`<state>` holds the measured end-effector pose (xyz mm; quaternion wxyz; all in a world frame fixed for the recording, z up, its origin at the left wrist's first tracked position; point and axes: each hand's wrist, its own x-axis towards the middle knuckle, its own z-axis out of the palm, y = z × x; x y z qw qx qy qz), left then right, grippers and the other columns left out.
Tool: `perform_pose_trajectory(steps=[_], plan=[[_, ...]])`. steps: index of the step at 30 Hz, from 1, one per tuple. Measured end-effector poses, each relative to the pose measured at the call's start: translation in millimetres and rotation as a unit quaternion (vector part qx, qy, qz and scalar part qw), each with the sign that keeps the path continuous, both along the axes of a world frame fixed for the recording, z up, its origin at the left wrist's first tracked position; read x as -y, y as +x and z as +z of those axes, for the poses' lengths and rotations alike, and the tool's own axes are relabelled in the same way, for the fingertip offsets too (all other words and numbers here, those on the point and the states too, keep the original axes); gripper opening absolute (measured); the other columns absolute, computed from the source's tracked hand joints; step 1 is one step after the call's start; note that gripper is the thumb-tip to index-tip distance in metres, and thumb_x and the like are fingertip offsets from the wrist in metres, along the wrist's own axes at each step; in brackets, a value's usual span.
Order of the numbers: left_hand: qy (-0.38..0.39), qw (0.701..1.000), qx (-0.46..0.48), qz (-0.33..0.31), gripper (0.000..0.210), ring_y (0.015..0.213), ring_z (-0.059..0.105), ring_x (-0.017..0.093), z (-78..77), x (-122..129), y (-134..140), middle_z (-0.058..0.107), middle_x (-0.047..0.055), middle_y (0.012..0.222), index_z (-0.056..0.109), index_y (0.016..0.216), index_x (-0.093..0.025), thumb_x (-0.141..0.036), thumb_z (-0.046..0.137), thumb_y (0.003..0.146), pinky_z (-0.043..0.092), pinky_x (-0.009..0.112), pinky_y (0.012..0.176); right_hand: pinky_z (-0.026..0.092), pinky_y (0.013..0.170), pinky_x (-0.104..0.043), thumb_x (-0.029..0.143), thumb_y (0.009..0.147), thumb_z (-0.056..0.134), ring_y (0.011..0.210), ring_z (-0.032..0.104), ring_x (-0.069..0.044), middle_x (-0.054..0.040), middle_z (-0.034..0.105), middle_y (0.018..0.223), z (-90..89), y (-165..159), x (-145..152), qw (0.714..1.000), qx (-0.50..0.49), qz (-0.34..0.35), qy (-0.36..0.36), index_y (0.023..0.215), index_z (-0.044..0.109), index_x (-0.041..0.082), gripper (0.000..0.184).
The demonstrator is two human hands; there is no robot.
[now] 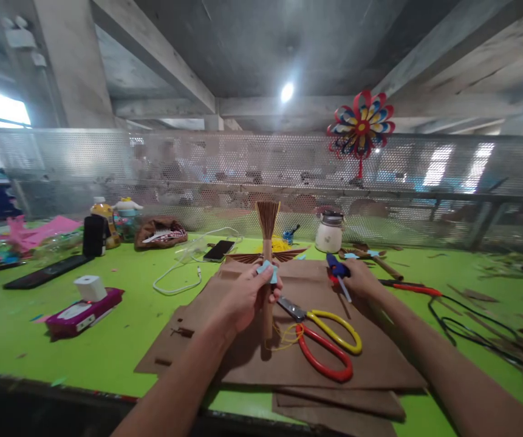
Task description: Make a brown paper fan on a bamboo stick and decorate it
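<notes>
My left hand (263, 285) is closed around a brown paper craft (267, 221) with a rolled stem, a pleated fan at its top and pleated pieces spreading to both sides. A light blue paper piece (267, 271) sits at the front of the craft, under my left thumb. In my right hand (358, 278) is a blue glue gun (333, 264) with a red part and a pale stick protruding from it. Scissors (329, 340) with one yellow and one red handle lie on the brown cardboard (234, 364), just right of the stem. Yellow thread (286, 345) loops beside them.
A purple power strip (85, 312) with a white charger lies left on the green table (129, 340). Behind are a phone (220, 250) with a white cable, a white jar (329, 232) and a perforated metal screen (243, 164). A black cord (466, 321) runs at right.
</notes>
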<state>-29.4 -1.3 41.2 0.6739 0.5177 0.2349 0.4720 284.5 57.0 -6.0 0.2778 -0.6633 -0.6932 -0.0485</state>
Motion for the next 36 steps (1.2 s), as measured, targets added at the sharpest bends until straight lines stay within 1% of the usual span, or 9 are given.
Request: perform_pose_trajectory(steps=[4, 7, 8, 10, 12, 14, 17, 22, 36], plan=[[0.003, 1.0, -0.006, 0.008, 0.023, 0.056, 0.053, 0.009, -4.6, -2, 2, 0.059, 0.002, 0.07, 0.048, 0.088, -0.016, -0.034, 0.06, 0.081, 0.038, 0.018, 0.051, 0.046, 0.066, -0.031, 0.035, 0.081, 0.047, 0.074, 0.061, -0.021, -0.0094, 0.067, 0.085, 23.0, 10, 15, 0.989, -0.144, 0.037, 0.015, 0.099, 0.063, 0.014, 0.032], [-0.004, 1.0, -0.006, 0.026, 0.023, 0.055, 0.052, 0.009, -7.6, -3, 4, 0.058, 0.001, 0.069, 0.048, 0.087, -0.017, -0.035, 0.061, 0.08, 0.038, 0.018, 0.051, 0.05, 0.072, -0.036, 0.044, 0.083, 0.05, 0.08, 0.064, -0.022, -0.0092, 0.068, 0.095, 46.0, -5, 41, 0.865, -0.461, 0.199, 0.016, 0.105, 0.06, 0.019, 0.035], [-0.005, 0.999, -0.003, 0.033, 0.023, 0.055, 0.052, 0.009, -8.4, -3, 5, 0.057, 0.0, 0.068, 0.048, 0.086, -0.017, -0.035, 0.061, 0.081, 0.039, 0.018, 0.051, 0.05, 0.074, -0.037, 0.046, 0.083, 0.052, 0.081, 0.065, -0.022, -0.0086, 0.068, 0.096, 53.2, -14, 50, 0.831, -0.502, 0.24, 0.005, 0.104, 0.061, 0.02, 0.034], [-0.001, 0.999, 0.002, 0.04, 0.022, 0.054, 0.05, 0.008, -10.0, -4, 5, 0.055, 0.0, 0.068, 0.048, 0.084, -0.017, -0.035, 0.061, 0.081, 0.04, 0.018, 0.052, 0.051, 0.076, -0.038, 0.047, 0.083, 0.054, 0.078, 0.065, -0.022, -0.0092, 0.068, 0.09, 65.1, -32, 70, 0.803, -0.517, 0.296, -0.017, 0.095, 0.065, 0.019, 0.033], [0.009, 0.999, -0.003, 0.041, 0.022, 0.054, 0.05, 0.008, -11.6, -5, 6, 0.055, 0.0, 0.068, 0.047, 0.083, -0.018, -0.035, 0.06, 0.081, 0.04, 0.019, 0.052, 0.05, 0.077, -0.037, 0.047, 0.085, 0.052, 0.077, 0.065, -0.022, -0.0106, 0.068, 0.087, 72.6, -51, 86, 0.811, -0.475, 0.339, -0.043, 0.088, 0.067, 0.016, 0.034], [0.013, 0.999, -0.015, 0.036, 0.022, 0.053, 0.05, 0.008, -12.7, -5, 6, 0.055, 0.0, 0.068, 0.047, 0.086, -0.018, -0.035, 0.06, 0.082, 0.039, 0.018, 0.051, 0.049, 0.077, -0.033, 0.047, 0.088, 0.049, 0.078, 0.063, -0.02, -0.0097, 0.068, 0.082, 76.1, -66, 97, 0.844, -0.404, 0.349, -0.048, 0.084, 0.068, 0.016, 0.037], [0.01, 0.999, -0.024, 0.03, 0.023, 0.052, 0.049, 0.007, -12.7, -3, 7, 0.054, -0.001, 0.067, 0.046, 0.089, -0.017, -0.035, 0.059, 0.083, 0.038, 0.017, 0.05, 0.046, 0.065, -0.026, 0.048, 0.089, 0.044, 0.073, 0.059, -0.017, -0.0083, 0.067, 0.082, 75.3, -82, 104, 0.904, -0.287, 0.314, -0.031, 0.08, 0.067, 0.016, 0.041], [0.004, 0.999, -0.037, 0.016, 0.026, 0.052, 0.049, 0.006, -10.0, 3, 9, 0.054, -0.002, 0.067, 0.045, 0.087, -0.017, -0.037, 0.061, 0.081, 0.037, 0.017, 0.05, 0.037, 0.051, -0.025, 0.055, 0.088, 0.04, 0.055, 0.046, -0.012, -0.0044, 0.061, 0.071, 65.3, -90, 101, 0.946, -0.198, 0.256, 0.003, 0.082, 0.067, 0.016, 0.048], [-0.018, 1.0, -0.009, -0.022, 0.023, 0.052, 0.049, 0.007, -5.4, 11, 11, 0.054, -0.001, 0.068, 0.045, 0.086, -0.017, -0.033, 0.061, 0.081, 0.036, 0.018, 0.049, 0.036, 0.052, -0.026, 0.054, 0.089, 0.038, 0.056, 0.047, -0.014, -0.0032, 0.056, 0.063, 62.9, -97, 104, 0.963, -0.155, 0.213, 0.051, 0.072, 0.061, 0.016, 0.047]])
